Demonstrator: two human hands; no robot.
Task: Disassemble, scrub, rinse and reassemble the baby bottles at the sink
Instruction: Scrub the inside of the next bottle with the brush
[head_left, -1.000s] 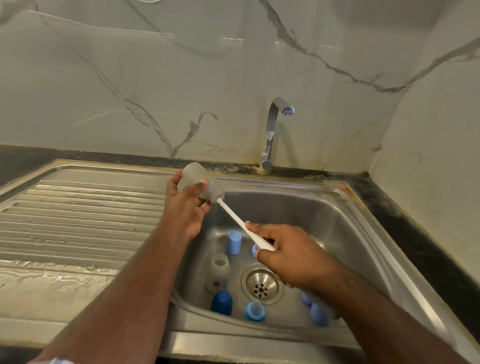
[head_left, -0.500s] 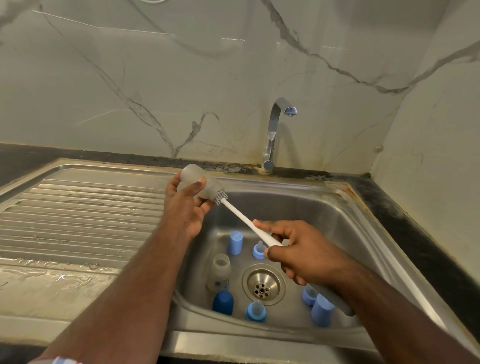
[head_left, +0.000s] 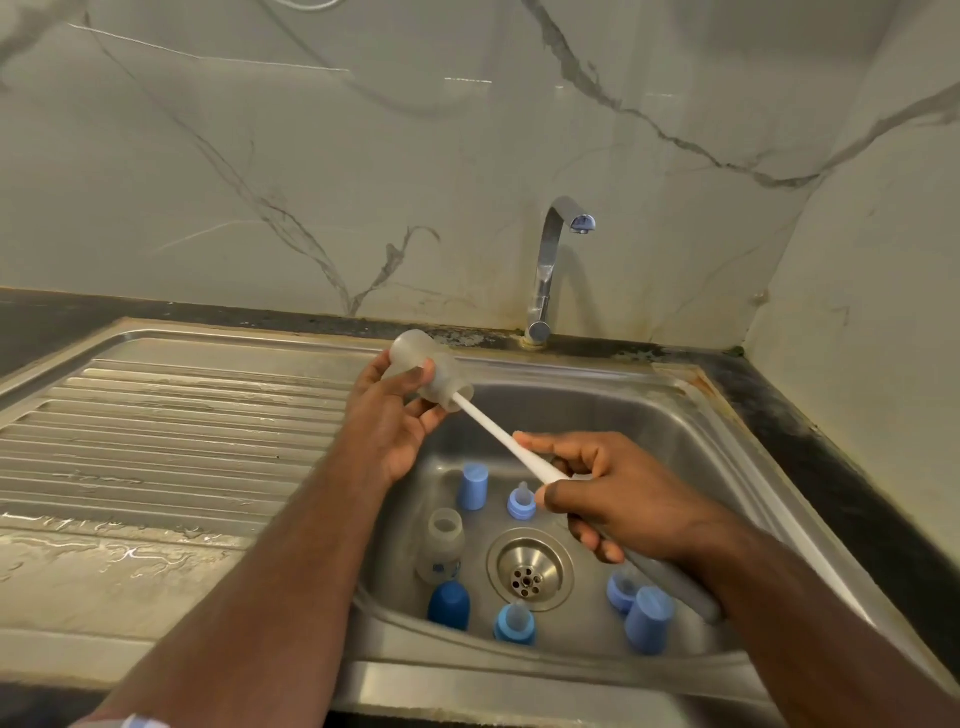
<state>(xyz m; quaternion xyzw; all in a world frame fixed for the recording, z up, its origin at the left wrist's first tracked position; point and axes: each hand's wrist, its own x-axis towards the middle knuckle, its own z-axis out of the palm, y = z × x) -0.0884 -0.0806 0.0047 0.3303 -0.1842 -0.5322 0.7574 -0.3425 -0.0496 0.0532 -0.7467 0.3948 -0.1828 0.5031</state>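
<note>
My left hand (head_left: 392, 415) grips a frosted clear baby bottle (head_left: 434, 371) tilted over the sink's back left corner, its mouth facing right and down. My right hand (head_left: 608, 493) grips the white handle of a bottle brush (head_left: 498, 439), whose bristled head is hidden inside the bottle. On the sink floor stand a second open bottle (head_left: 444, 545), a dark blue cap (head_left: 449, 605), two light blue caps (head_left: 472, 486) (head_left: 647, 621) and blue collars with teats (head_left: 521, 500) (head_left: 514, 621) (head_left: 621, 590).
The steel sink basin (head_left: 675, 426) has a drain strainer (head_left: 530, 569) in the middle. A chrome tap (head_left: 550, 270) stands behind it with no water running. A wet ribbed draining board (head_left: 156, 441) lies to the left. Marble walls close the back and right.
The brush head was pulled nearly out of the bottle's mouth half a second ago; now it sits fully inside again. My right hand has moved slightly up and left with the handle.
</note>
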